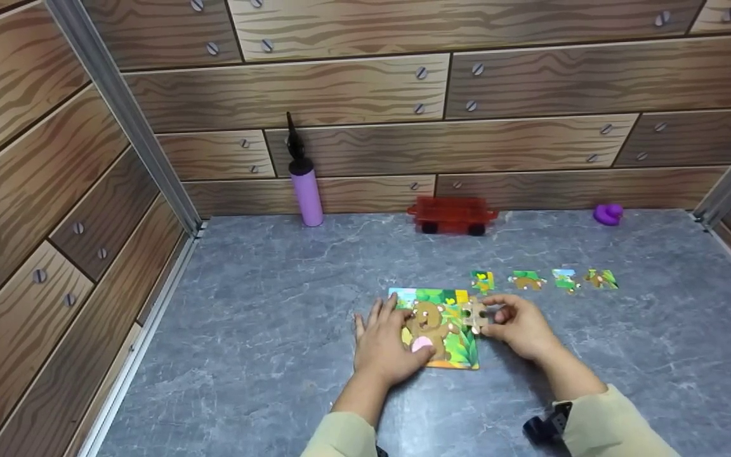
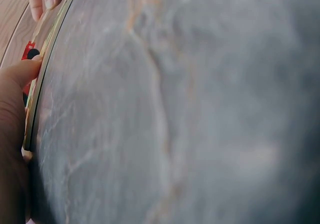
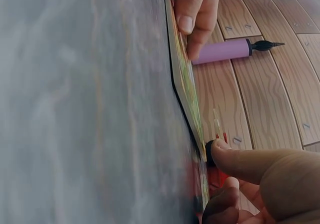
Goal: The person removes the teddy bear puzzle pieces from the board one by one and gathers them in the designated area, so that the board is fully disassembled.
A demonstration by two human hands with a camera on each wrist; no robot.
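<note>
A picture puzzle (image 1: 462, 352) showing a brown bear among green leaves lies flat on the grey table. My left hand (image 1: 386, 346) rests over its left side with fingers spread, the thumb (image 2: 22, 71) lying on the near part of the picture. Between thumb and fingers, my right hand (image 1: 524, 327) pinches a puzzle piece (image 1: 474, 317) by its right side. The piece shows a plain brownish face and overlaps the puzzle's right edge in the head view. Thin and edge-on, the same piece (image 3: 216, 120) stands tilted above the puzzle in the right wrist view.
Several loose puzzle pieces (image 1: 527, 280) lie in a row beyond my right hand. Along the back wall stand a purple hand pump (image 1: 307, 197), a red toy wagon (image 1: 453, 214) and a purple toy duck (image 1: 608, 214). Wood-patterned walls (image 1: 353, 149) enclose the table (image 1: 264, 317).
</note>
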